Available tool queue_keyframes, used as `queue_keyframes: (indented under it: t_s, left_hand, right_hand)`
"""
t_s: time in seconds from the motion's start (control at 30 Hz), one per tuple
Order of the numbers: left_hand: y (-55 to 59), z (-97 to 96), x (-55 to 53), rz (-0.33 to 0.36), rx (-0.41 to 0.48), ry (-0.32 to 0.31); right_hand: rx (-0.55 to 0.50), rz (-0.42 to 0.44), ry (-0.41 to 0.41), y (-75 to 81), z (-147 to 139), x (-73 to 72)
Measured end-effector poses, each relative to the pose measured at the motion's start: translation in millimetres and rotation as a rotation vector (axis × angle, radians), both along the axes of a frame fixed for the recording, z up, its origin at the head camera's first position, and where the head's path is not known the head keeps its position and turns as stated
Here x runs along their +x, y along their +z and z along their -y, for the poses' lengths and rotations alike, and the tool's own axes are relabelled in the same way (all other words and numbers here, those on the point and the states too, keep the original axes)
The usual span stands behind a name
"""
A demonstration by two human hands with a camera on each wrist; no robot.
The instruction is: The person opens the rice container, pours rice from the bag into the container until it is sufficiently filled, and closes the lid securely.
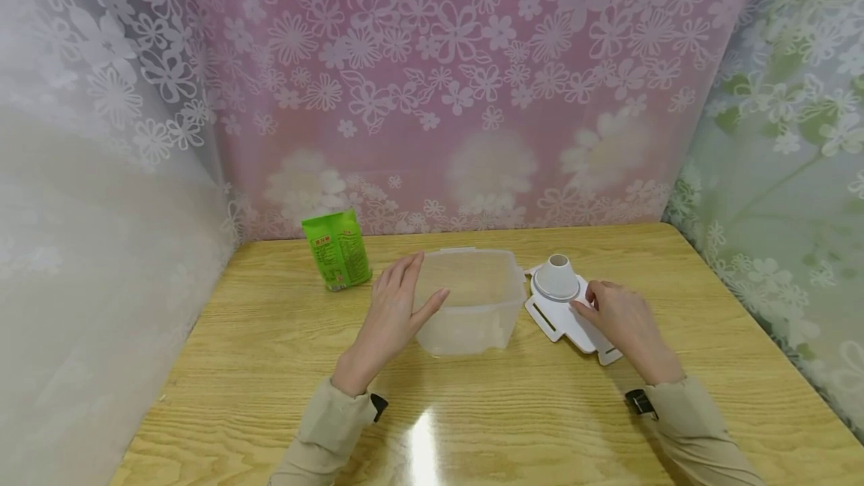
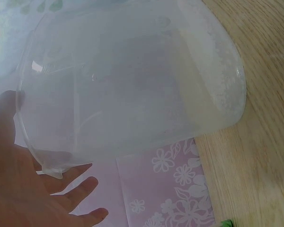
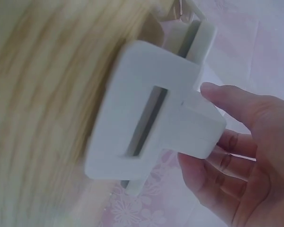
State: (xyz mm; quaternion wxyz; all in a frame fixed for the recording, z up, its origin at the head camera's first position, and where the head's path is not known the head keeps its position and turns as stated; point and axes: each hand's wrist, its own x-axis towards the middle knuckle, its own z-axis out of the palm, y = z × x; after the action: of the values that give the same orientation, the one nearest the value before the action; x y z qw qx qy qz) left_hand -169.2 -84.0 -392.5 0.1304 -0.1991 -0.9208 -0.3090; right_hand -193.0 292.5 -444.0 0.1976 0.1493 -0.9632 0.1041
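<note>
A clear plastic container stands at the middle of the table. My left hand touches its left rim with the thumb and fingers spread; the left wrist view shows the fingers nearly straight beside the rim. To the right of the container lies a white plastic lid with slotted side flaps, and a white cone-shaped piece with a hole on top sits on it. My right hand pinches a raised block of the lid between thumb and fingers.
A green printed packet stands upright at the back left of the wooden table. Flower-patterned curtains hang behind the table and along both sides.
</note>
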Motion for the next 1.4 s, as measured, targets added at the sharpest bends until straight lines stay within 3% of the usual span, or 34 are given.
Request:
queue_keyframes:
  t_s: [0.37, 0.53, 0.73, 1.03, 1.4]
  left_hand:
    - [-0.4, 1.2, -0.9, -0.006, 0.012, -0.002]
    - [-0.5, 1.8, -0.5, -0.005, 0.010, 0.002]
    - [-1.1, 1.8, -0.8, 0.000, 0.010, 0.002]
    - [-0.6, 1.2, -0.8, -0.009, 0.007, -0.003]
    - [-1.4, 0.6, -1.6, -0.017, 0.000, -0.007]
  right_hand:
    - [0.014, -0.003, 0.008, 12.9, 1, 1.6]
    - [0.001, -0.108, 0.016, 24.0, 7, 5.1]
    - [-0.094, -0.222, 0.048, 41.7, 24, 12.3]
    - [-0.124, -0.376, 0.181, 68.1, 58, 16.2]
    - [-0.067, -0.324, 0.370, 65.3, 87, 9.7]
